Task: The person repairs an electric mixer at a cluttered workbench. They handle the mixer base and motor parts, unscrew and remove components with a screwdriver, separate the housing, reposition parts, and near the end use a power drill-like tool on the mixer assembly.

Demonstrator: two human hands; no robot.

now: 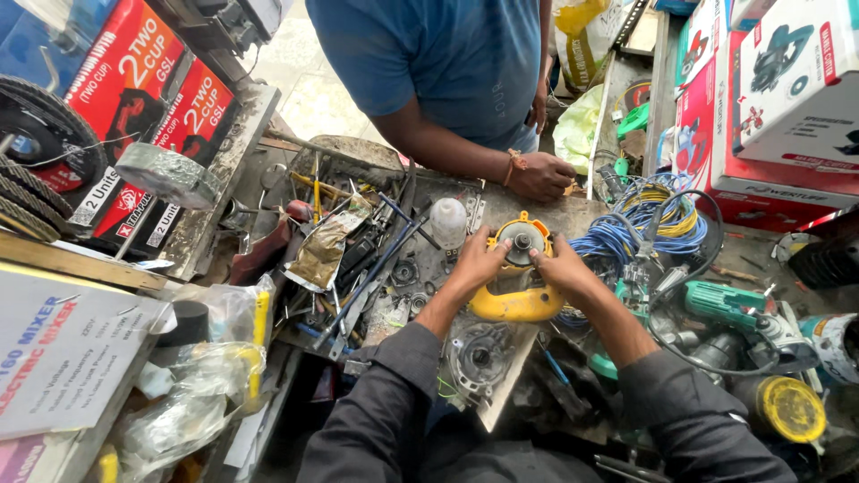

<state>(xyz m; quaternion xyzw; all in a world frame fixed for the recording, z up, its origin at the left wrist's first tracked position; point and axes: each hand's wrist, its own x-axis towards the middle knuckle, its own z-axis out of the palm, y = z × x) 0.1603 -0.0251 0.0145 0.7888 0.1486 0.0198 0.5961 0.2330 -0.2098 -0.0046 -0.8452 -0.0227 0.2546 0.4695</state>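
Observation:
A yellow power-tool housing (pixel 517 302) with a round grey metal part (pixel 522 239) at its top lies on the dirty workbench (pixel 573 215). My left hand (pixel 478 260) grips the housing's left side near that metal part. My right hand (pixel 561 266) grips its right side, fingertips touching the grey part. Both my sleeves are dark grey. Across the bench stands another person in a blue shirt, whose hand (pixel 543 175) rests as a fist on the bench's far edge.
Loose hand tools and screwdrivers (pixel 358 250) litter the bench's left part, beside a white bottle (pixel 448 221). Coiled blue and yellow wires (pixel 640 224) and a green power tool (pixel 727 304) lie right. Red and white boxes (pixel 778 107) stack right; grinding discs (pixel 36 152) left.

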